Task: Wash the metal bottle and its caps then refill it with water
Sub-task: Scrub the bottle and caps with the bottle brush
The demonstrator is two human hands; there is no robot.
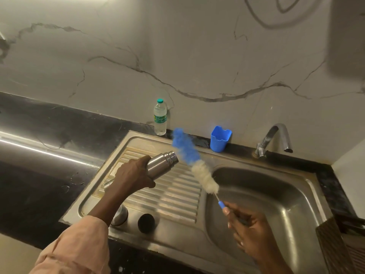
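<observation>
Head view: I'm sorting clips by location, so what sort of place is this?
Most likely a home kitchen: a stainless steel sink with ribbed drainboard set in a black stone counter, a curved chrome tap, and a veined marble-look wall.

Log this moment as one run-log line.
left hand: grips metal bottle, uncapped | right hand: holds bottle brush, outside bottle | caps: on drainboard | tap: no water seen

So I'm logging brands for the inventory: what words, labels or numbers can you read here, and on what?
"Sign...": white script on the green label of the plastic water bottle; the rest curves out of sight, and the smaller print below is too blurred to read.
Metal bottle, blue cup, bottle brush, tap: no text visible.
</observation>
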